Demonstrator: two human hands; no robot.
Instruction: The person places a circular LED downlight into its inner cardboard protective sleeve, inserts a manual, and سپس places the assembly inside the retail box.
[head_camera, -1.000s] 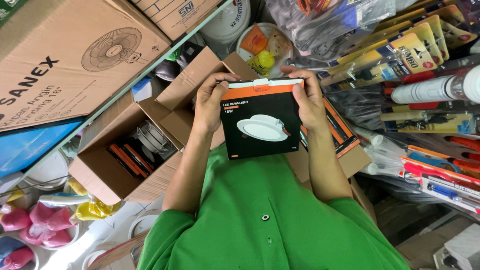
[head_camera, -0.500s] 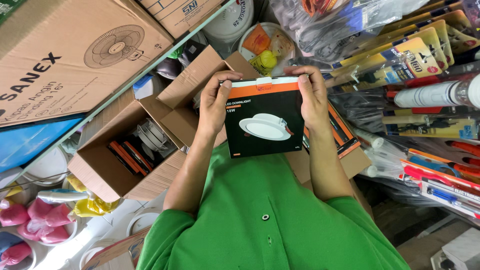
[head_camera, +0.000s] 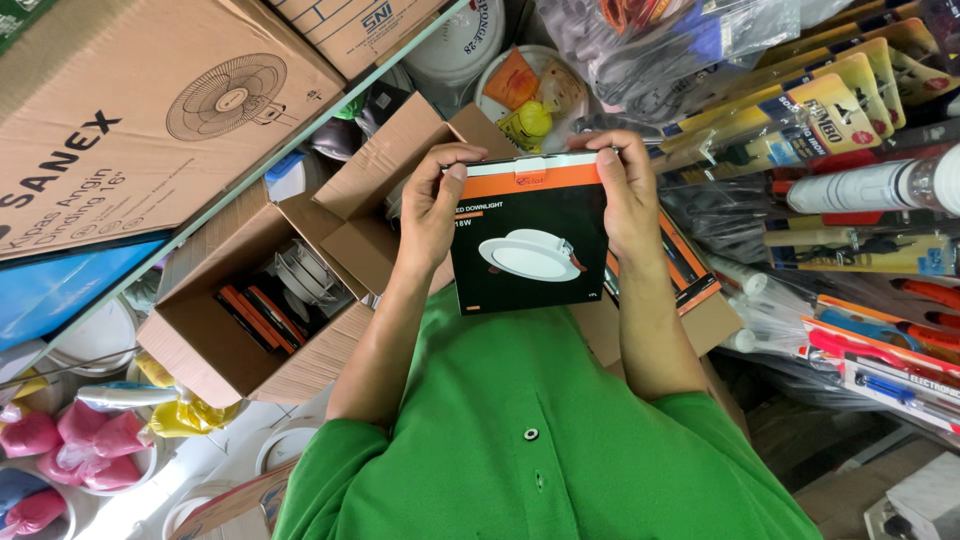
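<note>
Downlight box (head_camera: 528, 235), black and orange, sits upright at centre frame, left hand (head_camera: 432, 210) at nine o'clock and right hand (head_camera: 628, 195) at three, each grip closed on its side edges; it looks light, stiff cardboard, probably fragile inside.

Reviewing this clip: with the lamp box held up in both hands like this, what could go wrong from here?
The left hand and right hand pinch the lamp box mostly near its top edge, so it might slip and drop. The open carton below holds loose lamp parts, which a falling box could knock. Packaged goods crowd the right elbow and may snag.
</note>
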